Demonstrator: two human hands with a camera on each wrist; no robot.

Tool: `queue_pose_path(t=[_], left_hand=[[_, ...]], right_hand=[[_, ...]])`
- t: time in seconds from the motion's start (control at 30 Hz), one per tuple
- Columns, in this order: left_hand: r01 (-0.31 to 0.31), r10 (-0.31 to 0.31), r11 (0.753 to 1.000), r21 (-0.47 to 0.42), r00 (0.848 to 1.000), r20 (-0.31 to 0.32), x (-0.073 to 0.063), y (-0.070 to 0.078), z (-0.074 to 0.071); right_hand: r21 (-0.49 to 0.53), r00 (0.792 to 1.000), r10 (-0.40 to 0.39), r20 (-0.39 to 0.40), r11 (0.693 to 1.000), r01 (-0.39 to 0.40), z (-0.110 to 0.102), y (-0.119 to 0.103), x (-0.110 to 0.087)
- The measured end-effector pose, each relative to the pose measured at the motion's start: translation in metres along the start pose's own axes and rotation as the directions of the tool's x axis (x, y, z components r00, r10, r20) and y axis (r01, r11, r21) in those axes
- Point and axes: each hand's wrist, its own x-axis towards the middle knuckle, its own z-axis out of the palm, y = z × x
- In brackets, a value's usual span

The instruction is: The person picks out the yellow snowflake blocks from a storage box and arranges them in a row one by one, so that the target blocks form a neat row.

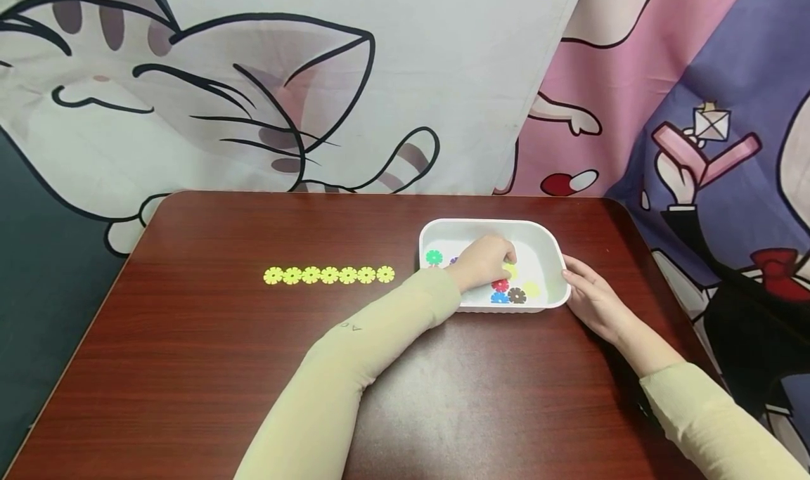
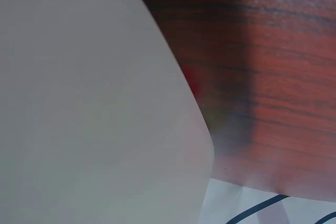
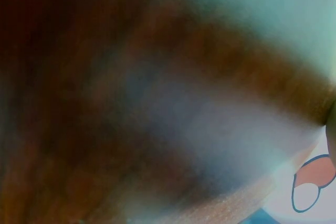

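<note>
My left hand [image 1: 484, 261] reaches into a white plastic tray [image 1: 538, 237], its fingertips pinching a yellow flower-shaped piece [image 1: 510, 270]. Around it in the tray lie a red piece [image 1: 500, 285], a blue one [image 1: 499, 298], a dark brown one [image 1: 517, 295] and another yellow piece [image 1: 531, 288]. At the tray's left end is a green piece [image 1: 434, 257]; the forearm hides part of that end. My right hand [image 1: 593, 296] holds the tray's right edge, thumb at the rim. A straight row of several yellow flower pieces [image 1: 329, 275] lies left of the tray.
The brown wooden table [image 1: 190, 367] carries the tray and the row. Behind it hangs a cartoon-printed cloth [image 1: 468, 79]. A pale surface [image 2: 94, 98] covers much of the left wrist view; the right wrist view is mostly blurred.
</note>
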Motion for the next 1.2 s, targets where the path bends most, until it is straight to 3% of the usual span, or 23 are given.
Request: queue_pose_path(t=[0.3, 0.67, 0.9, 1.2], left_hand=[[-0.021, 0.020, 0.999, 0.044, 1.000, 0.019, -0.001, 0.001, -0.001], [-0.021, 0.022, 0.999, -0.044, 1.000, 0.004, 0.000, -0.001, -0.002], [0.012, -0.016, 0.991, -0.132, 0.999, -0.029, -0.001, -0.001, -0.004], [-0.011, 0.007, 0.988, -0.154, 1.000, -0.027, -0.006, 0.001, -0.013]], right_hand=[[-0.001, 1.000, -0.006, 0.000, 1.000, 0.006, 0.000, 0.000, -0.001], [0.007, 1.000, -0.011, 0.008, 1.000, 0.011, 0.000, -0.001, -0.001], [0.013, 1.000, -0.012, 0.010, 1.000, 0.011, 0.000, -0.001, 0.000], [0.013, 1.000, -0.005, 0.009, 1.000, 0.004, 0.001, -0.001, 0.000]])
